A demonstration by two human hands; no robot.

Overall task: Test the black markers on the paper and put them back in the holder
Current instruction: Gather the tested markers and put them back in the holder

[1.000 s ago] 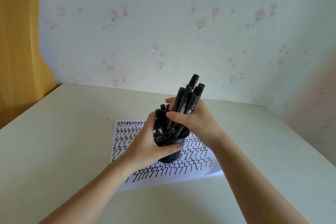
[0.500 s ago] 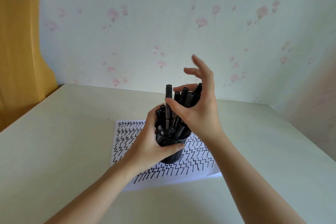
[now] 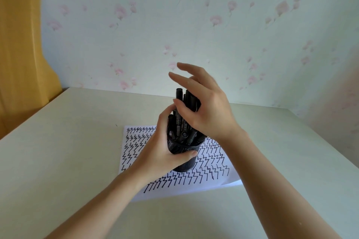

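Since a second ago the right hand (image 3: 204, 110) has let go of its fistful of black markers (image 3: 184, 120): the bundle that leaned up and right now stands nearly upright at the centre of the frame, sunk deeper into the black mesh holder (image 3: 184, 158). Its upper fingers are spread and lifted clear toward the upper middle of the frame, while the thumb and the finger behind it rest against the marker shafts; whether they actually pinch one I cannot tell, since the palm hides the far side.

The left hand (image 3: 165, 147) wraps round the holder from the left, thumb across its front wall, keeping it steady on the zigzag-covered paper (image 3: 211, 163), which lies on the pale table (image 3: 68, 141).

The step looks like settling the tested markers back in. To do it well, keep the left hand's hold firm so the light mesh cup cannot tip, nudge the tall caps inward and down with light taps, and let each shaft find its own gap rather than forcing the bunch.
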